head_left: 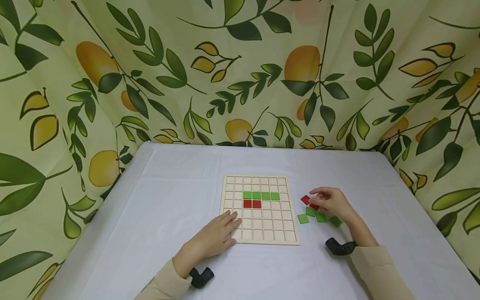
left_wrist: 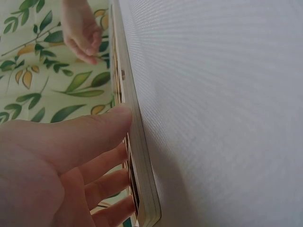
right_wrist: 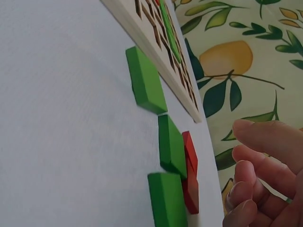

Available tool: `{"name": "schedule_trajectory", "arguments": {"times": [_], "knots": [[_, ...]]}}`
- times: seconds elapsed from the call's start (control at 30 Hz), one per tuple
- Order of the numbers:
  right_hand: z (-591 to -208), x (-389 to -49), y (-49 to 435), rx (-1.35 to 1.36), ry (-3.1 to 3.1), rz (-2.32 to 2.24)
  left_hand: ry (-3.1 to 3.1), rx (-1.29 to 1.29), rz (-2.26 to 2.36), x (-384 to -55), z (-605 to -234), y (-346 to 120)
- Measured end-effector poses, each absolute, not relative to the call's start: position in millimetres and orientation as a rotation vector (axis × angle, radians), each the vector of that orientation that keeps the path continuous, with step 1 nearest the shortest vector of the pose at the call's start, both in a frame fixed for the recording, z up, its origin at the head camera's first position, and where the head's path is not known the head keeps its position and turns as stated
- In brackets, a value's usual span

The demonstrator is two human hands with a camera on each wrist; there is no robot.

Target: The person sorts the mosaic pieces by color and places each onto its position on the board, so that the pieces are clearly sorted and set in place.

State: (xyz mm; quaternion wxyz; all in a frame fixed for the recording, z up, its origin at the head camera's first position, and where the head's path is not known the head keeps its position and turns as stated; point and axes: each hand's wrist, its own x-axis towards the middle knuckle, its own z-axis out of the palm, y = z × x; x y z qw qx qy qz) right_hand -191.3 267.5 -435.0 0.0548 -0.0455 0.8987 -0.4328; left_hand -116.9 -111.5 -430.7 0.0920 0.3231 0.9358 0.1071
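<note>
A wooden grid board [head_left: 277, 225] lies on the table. Several green square tiles [head_left: 265, 196] form a row in its upper part, with two red tiles [head_left: 248, 203] directly beneath. My left hand [head_left: 213, 235] rests on the board's lower left corner; its fingers lie over the top and the thumb [left_wrist: 94, 137] touches the edge. Right of the board, my right hand [head_left: 331, 203] hovers above two loose red tiles [right_wrist: 190, 191], partly covering one in the head view. Its fingers are loosely bent, with nothing visible between them. Several loose green tiles [right_wrist: 147, 82] lie close by.
White cloth covers the table [head_left: 165, 187]. Behind it and along the sides hangs a curtain [head_left: 210, 91] printed with leaves and fruit. A black wrist device [head_left: 340, 246] sits at the right wrist, and another black device [head_left: 201, 278] at the left.
</note>
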Motion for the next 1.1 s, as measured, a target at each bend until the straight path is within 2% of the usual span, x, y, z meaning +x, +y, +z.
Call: {"name": "schedule_trajectory", "arguments": {"times": [1.1], "knots": [[-450.6, -190.0, 288.4, -0.067, 2.722, -1.170, 2.762, 0.916, 0.353, -115.9, -428.8, -111.2]]}}
